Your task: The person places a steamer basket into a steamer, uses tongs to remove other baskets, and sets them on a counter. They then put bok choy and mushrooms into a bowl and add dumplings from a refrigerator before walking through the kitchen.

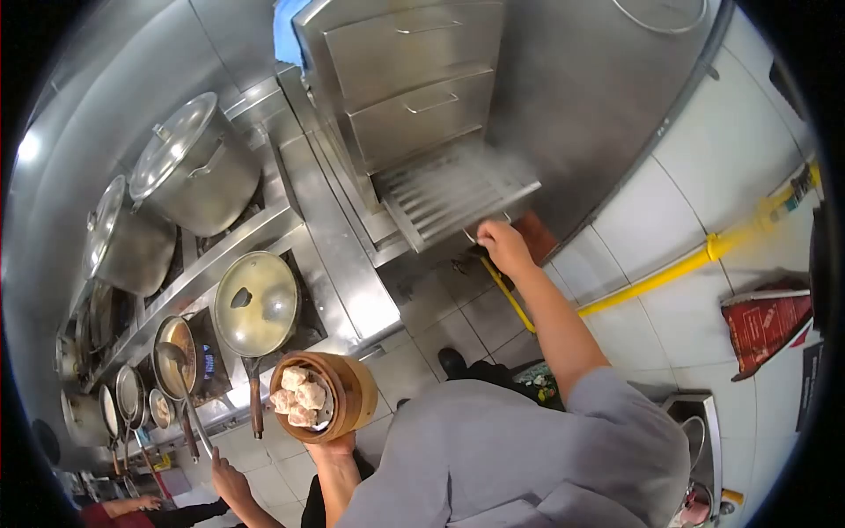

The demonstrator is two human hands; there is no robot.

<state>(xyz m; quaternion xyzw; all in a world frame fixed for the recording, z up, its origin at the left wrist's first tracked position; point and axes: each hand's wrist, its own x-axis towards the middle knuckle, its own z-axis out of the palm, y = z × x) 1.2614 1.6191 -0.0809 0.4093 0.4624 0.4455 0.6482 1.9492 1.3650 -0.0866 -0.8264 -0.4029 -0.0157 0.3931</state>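
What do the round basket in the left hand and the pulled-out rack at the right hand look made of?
Basket: probably bamboo or light wood; tan, matt, banded wall. Rack: likely stainless steel; grey, brushed sheen, slatted bars, matching the cabinet.

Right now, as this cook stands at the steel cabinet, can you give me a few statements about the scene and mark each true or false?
1. The left hand holds up a bamboo steamer basket with pale dumplings inside. True.
2. The right hand rests on a pot lid. False: its grip is on the front of the lowest drawer of the steamer cabinet.
3. That drawer is pulled out and steaming. True.
4. The large stockpot at the back is uncovered. False: a lid covers the stockpot.
5. Nobody else is near. False: another person's hand shows at the bottom left.
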